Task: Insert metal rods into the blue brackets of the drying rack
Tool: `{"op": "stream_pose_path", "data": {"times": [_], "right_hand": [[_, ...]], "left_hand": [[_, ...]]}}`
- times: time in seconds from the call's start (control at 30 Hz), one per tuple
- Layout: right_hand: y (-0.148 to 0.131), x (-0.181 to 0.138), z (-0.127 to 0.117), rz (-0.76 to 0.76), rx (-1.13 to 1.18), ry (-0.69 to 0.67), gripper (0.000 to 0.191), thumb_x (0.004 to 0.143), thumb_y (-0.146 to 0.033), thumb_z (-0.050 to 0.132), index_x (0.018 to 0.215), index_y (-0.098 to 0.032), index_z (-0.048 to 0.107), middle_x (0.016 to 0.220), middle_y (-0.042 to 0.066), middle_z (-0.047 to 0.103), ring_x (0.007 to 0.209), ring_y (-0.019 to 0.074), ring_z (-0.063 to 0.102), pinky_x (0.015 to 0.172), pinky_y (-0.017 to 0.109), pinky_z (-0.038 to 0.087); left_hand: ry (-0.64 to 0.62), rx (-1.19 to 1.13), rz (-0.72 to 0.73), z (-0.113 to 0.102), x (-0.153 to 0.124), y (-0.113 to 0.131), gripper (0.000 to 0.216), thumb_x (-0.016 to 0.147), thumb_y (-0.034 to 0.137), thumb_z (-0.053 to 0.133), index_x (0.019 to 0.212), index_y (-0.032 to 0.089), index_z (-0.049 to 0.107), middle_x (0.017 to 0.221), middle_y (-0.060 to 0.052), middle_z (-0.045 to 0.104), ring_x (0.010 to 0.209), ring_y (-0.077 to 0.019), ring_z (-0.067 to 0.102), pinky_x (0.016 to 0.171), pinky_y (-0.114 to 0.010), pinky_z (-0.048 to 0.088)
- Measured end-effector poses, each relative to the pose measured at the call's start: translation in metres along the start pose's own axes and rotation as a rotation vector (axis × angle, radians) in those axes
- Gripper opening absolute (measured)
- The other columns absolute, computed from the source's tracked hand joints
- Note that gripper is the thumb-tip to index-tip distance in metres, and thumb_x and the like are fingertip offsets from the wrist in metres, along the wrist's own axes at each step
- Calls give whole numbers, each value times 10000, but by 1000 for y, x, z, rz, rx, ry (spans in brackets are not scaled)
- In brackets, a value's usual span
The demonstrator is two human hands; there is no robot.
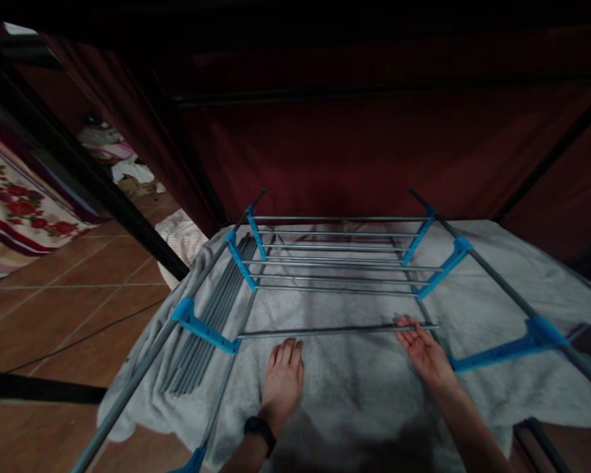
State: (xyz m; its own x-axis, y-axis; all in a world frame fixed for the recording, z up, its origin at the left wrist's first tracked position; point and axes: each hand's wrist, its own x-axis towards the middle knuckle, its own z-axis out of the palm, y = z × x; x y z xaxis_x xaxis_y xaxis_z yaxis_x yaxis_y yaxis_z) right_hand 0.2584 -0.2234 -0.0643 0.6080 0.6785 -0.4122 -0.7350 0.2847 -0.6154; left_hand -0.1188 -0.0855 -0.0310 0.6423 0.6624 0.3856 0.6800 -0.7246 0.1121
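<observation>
A grey metal rack frame with blue plastic brackets point(204, 326) stands on a grey blanket point(325, 387). One loose-ended grey rod point(325, 332) crosses the frame, its left end at the near left bracket. My right hand point(423, 348), palm turned up, holds this rod close to its right end, which lies a little short of the near right bracket point(502, 348). My left hand point(284, 378) lies palm down on the blanket just below the rod, fingers stretched out. A dark watch point(260, 433) is on the left wrist.
Several spare grey rods point(211, 315) lie bundled on the blanket at left. Several crossbars point(335, 263) span the farther brackets. Black posts point(103, 190) and a dark red curtain point(349, 151) surround the blanket. A cable point(88, 335) runs over the tiled floor point(44, 322).
</observation>
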Motion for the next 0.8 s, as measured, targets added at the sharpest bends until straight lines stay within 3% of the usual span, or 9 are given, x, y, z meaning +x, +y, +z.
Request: {"op": "stream_pose_path", "data": {"times": [0.27, 0.8], "right_hand": [[-4, -1, 9, -8, 47, -38, 179, 960, -185, 558, 995, -245, 723, 1040, 38, 800, 1029, 153, 757, 956, 349, 628], [-4, -1, 18, -75, 36, -32, 94, 919, -166, 629, 906, -242, 684, 963, 18, 796, 920, 134, 763, 911, 319, 632]], "left_hand": [[-52, -52, -39, -2, 5, 3, 400, 979, 137, 471, 1336, 168, 648, 1331, -139, 674, 1231, -286, 619, 1084, -470, 471], [-115, -22, -26, -7, 12, 6, 404, 987, 159, 412, 1330, 167, 625, 1335, -162, 654, 1252, -294, 583, 1080, -476, 429]]}}
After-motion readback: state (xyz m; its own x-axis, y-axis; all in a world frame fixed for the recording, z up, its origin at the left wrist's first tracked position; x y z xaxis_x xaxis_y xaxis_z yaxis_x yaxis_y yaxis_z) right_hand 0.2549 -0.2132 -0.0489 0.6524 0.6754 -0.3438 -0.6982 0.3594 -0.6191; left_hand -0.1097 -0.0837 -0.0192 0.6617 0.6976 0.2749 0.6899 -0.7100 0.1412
